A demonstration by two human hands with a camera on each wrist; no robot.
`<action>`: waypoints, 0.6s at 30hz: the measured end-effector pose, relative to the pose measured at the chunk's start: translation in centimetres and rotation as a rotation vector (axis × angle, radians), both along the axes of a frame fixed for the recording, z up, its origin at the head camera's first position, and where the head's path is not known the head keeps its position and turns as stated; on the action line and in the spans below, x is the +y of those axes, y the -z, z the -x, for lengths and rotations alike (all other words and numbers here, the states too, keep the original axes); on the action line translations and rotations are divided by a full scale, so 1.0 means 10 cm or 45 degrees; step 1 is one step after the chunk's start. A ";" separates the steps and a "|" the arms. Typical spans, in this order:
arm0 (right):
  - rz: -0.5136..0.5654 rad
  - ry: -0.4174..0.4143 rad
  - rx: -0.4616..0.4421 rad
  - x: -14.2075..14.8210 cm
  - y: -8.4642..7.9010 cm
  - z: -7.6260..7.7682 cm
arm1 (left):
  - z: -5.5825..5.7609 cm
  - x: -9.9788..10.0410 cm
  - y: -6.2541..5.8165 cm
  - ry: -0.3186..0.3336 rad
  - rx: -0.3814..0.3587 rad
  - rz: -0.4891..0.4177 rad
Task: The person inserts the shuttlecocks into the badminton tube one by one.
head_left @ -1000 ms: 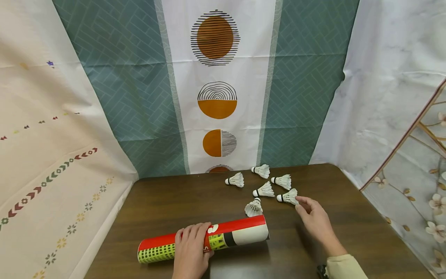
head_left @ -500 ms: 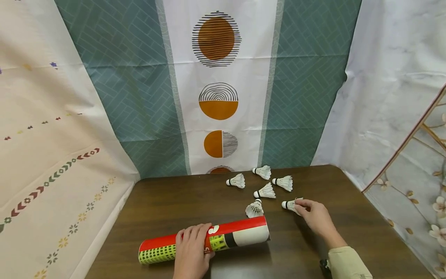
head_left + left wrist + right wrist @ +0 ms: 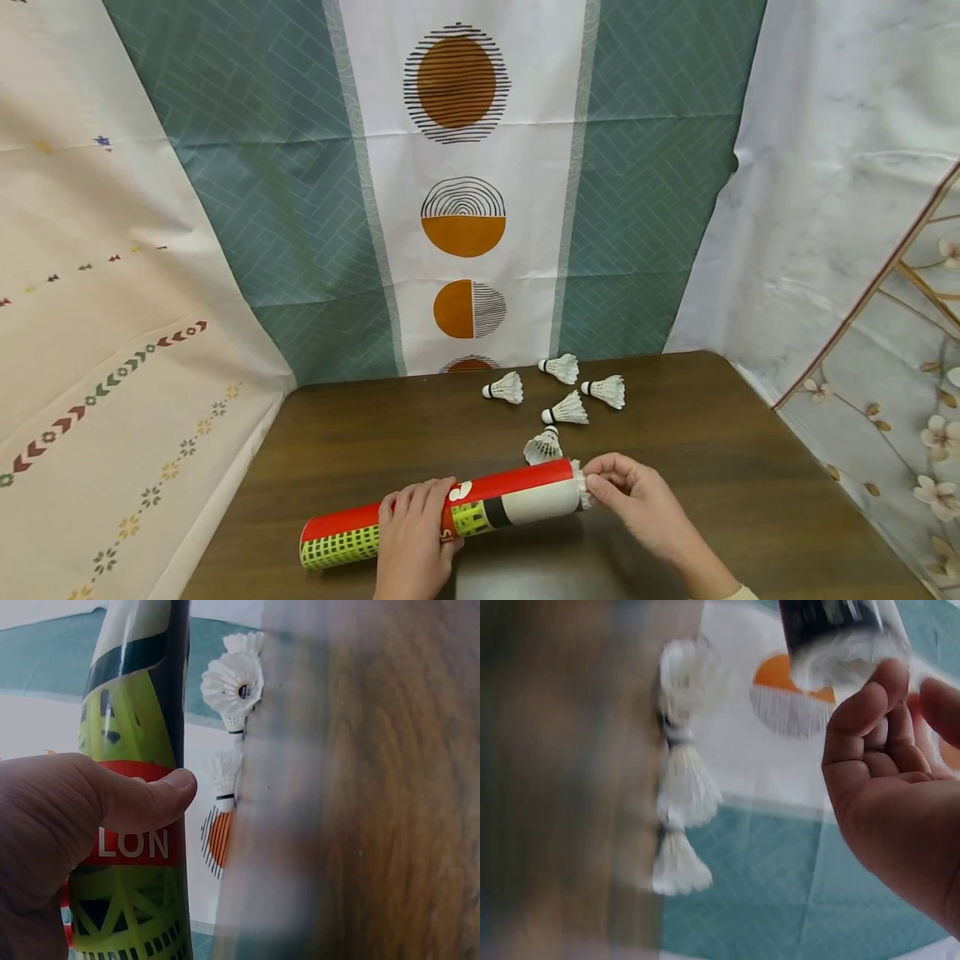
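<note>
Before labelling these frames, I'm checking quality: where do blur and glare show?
Head view: fairly sharp, pale sheen on the table beside the tube; left wrist view: table blurred with pale haze, left hand much clearer; right wrist view: table strip and topmost shuttlecock blurred, right hand clearer.

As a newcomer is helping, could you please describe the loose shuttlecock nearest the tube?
On the dark table, find the red-and-yellow tube. Just behind its right half lies the shuttlecock. The four other loose ones lie cork-left; this one's feathers face the tube.
</note>
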State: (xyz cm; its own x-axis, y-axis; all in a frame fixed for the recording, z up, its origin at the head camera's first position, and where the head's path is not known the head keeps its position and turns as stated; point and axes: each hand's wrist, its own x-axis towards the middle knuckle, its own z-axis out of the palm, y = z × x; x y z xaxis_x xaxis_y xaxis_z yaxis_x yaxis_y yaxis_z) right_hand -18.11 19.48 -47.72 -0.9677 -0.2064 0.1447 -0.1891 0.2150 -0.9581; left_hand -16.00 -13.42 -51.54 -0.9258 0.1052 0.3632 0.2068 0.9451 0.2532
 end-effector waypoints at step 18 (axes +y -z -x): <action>-0.047 0.011 0.011 -0.25 0.13 -0.10 | -0.01 -0.02 -0.01 0.001 -0.011 -0.008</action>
